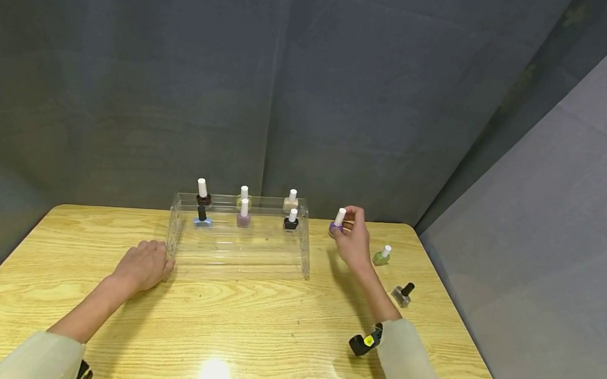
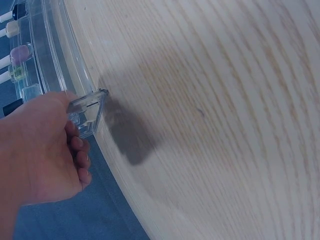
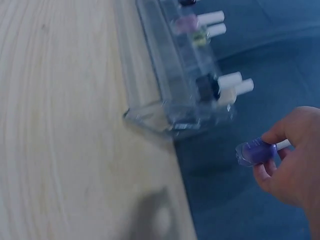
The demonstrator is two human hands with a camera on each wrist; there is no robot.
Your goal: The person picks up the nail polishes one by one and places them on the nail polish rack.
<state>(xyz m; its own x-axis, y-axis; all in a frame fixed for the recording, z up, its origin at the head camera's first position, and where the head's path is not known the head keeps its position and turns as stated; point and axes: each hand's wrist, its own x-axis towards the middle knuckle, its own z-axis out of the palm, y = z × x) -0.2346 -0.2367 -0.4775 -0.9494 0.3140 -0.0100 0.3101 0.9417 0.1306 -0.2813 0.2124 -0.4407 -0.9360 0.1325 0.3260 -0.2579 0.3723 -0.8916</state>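
A clear tiered display rack (image 1: 238,262) stands near the table's back edge. My left hand (image 1: 145,264) grips its left end, thumb against the clear side panel (image 2: 86,102) and fingers curled. Right of the rack, my right hand (image 1: 354,241) holds a purple nail polish bottle (image 1: 335,228) with a white cap, raised above the table and pinched between thumb and fingers. On the rack's upper tier are dark (image 1: 203,200), yellow-green (image 1: 248,200) and cream (image 1: 290,204) polishes. The tier in front carries light blue (image 1: 202,222), mauve (image 1: 243,220) and black (image 1: 291,224) ones.
On the right of the wooden table (image 1: 255,330), a green polish bottle (image 1: 381,258) and a clear-greyish one with a black cap (image 1: 401,297) lie tilted. A dark curtain (image 1: 226,94) hangs behind the table, and a grey cloth wall (image 1: 549,225) borders the right side.
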